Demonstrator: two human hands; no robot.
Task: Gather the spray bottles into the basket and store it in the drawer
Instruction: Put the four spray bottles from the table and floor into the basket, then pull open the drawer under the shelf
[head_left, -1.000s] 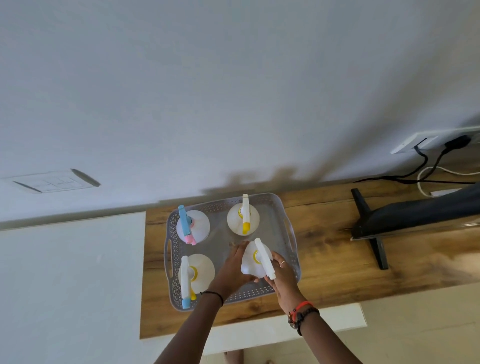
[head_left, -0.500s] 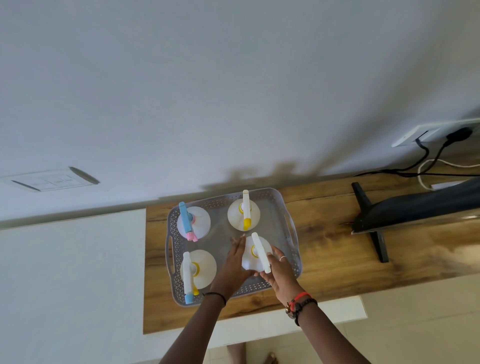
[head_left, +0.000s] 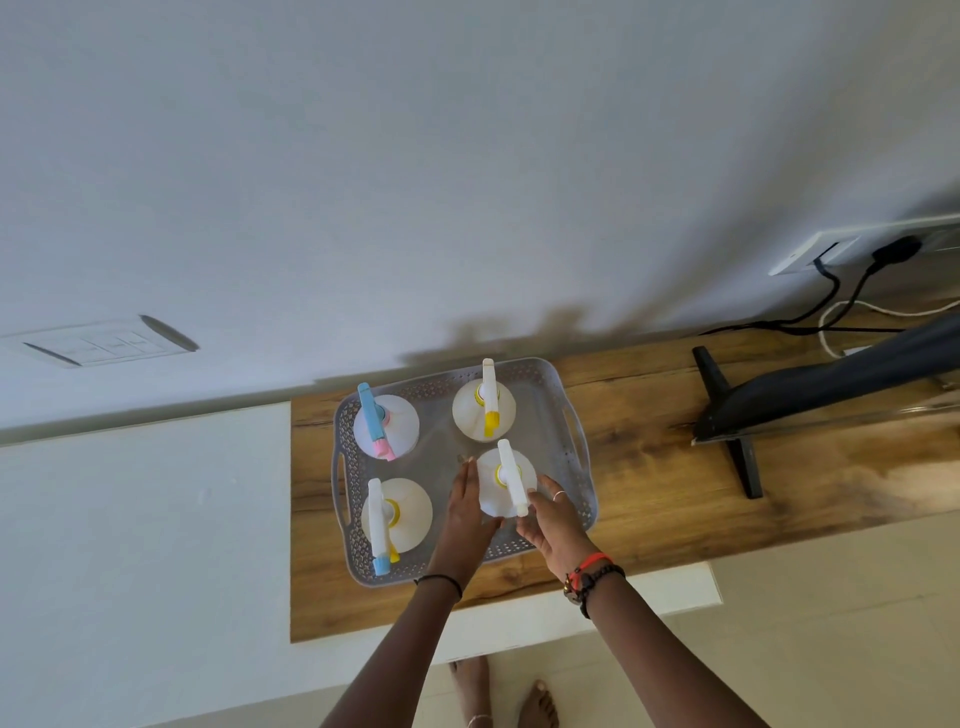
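A grey perforated basket (head_left: 575, 410) sits on a wooden top (head_left: 649, 467). Four white spray bottles stand upright in it. One with a blue and pink head (head_left: 400, 423) is at the back left. One with a yellow nozzle (head_left: 475, 413) is at the back right. One with a white head and blue tip (head_left: 410, 506) is at the front left. The all-white bottle (head_left: 493, 480) stands at the front right, between my hands. My left hand (head_left: 465, 506) lies flat against its left side. My right hand (head_left: 553, 519) touches its right side, fingers spread.
A dark TV on a black stand (head_left: 727, 431) occupies the right of the wooden top, with cables (head_left: 831, 306) running to a wall socket behind it. A white cabinet front (head_left: 649, 597) shows under the top's near edge. My bare feet (head_left: 498, 696) stand on the floor below.
The white bottle has come down to rest in the basket's front right corner. My hands have slid lower and loosened around it, leaving more of the bottle visible.
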